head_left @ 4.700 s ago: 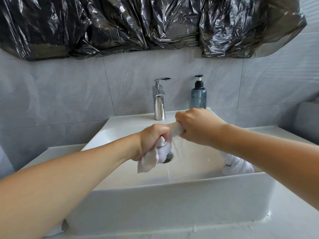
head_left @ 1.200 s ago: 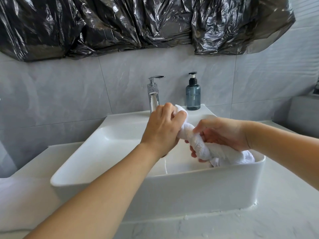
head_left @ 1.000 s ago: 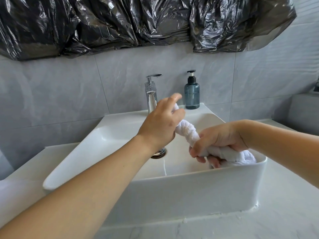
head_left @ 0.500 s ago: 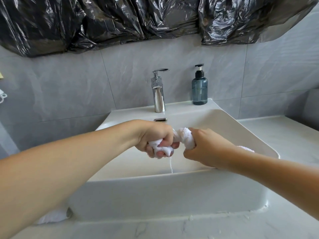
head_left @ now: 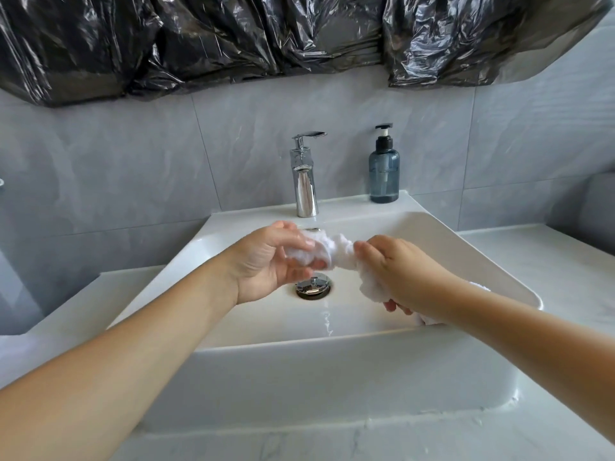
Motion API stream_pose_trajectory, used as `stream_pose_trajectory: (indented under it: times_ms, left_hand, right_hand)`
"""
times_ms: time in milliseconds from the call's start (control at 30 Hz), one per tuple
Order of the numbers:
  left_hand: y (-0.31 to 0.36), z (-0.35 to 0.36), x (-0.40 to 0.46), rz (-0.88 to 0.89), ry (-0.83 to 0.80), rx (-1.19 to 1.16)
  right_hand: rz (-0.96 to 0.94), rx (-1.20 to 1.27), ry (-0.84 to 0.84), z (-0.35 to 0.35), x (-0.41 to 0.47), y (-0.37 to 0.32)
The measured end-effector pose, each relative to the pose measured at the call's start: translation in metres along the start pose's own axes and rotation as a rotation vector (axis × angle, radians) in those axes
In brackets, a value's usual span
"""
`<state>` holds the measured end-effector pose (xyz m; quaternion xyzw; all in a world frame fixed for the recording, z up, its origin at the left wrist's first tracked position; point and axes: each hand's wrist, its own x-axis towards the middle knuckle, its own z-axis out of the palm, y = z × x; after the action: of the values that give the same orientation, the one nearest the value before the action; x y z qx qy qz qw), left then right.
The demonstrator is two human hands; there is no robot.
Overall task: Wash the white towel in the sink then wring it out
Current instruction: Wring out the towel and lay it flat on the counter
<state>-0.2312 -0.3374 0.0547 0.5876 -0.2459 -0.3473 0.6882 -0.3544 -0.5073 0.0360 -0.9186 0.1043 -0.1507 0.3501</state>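
White terry, the towel (head_left: 336, 252) hangs bunched above the sink (head_left: 332, 371), just past the drain (head_left: 313, 286) toward 12 o'clock. The left hand (head_left: 269, 261) curls its fingers round the towel's 9 o'clock end; the right hand (head_left: 404, 272) pinches and grips the 3 o'clock end, which trails down to the basin's rim. A thin trickle of water lies on the basin floor. At 12 o'clock stands the tap (head_left: 304, 176), with a soap bottle (head_left: 383, 169) at 1 o'clock. The sink sits on a pale bench (head_left: 549, 261).

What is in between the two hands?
The bunched white towel spans from left hand to right hand, above the drain, in the head view.
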Motion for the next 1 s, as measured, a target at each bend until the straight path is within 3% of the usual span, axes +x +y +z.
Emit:
stream_pose_trajectory:
  times_ms: [67,133,267,367,433,600,667,767,900,1000]
  left_hand:
    - [-0.003,0.006,-0.003,0.198,-0.011,-0.112]
    - [-0.008,0.014,-0.002,0.409,-0.008,0.069]
    - [-0.017,0.018,0.003,0.768,0.077,0.964]
    - [-0.028,0.013,0.015,0.844,0.069,1.499]
    - [-0.036,0.012,0.026,0.879,0.136,1.735]
    - [-0.032,0.017,0.047,1.177,0.359,1.828]
    - [-0.023,0.014,0.05,1.292,0.355,1.85]
    - [-0.008,0.008,0.05,1.293,0.118,1.868]
    - [0.006,-0.005,0.036,1.169,-0.137,2.03]
    - [0.016,-0.008,0.029,1.164,-0.25,2.153]
  right_hand:
    - [0.063,0.146,-0.011,-0.001,0.002,0.003]
    - [0.105,0.377,-0.014,0.0,0.003,0.006]
    - [0.182,0.664,0.004,-0.002,0.008,0.008]
    - [0.21,0.786,-0.042,-0.009,0.008,0.009]
    - [0.226,0.822,-0.091,-0.012,0.006,0.008]
    - [0.254,0.78,-0.166,-0.012,0.003,0.006]
    - [0.266,0.701,-0.166,-0.008,0.005,0.006]
    - [0.292,0.639,-0.261,-0.01,0.009,0.008]
    - [0.243,0.423,-0.655,-0.019,0.007,0.009]
    - [0.179,0.341,-0.706,-0.007,0.004,0.006]
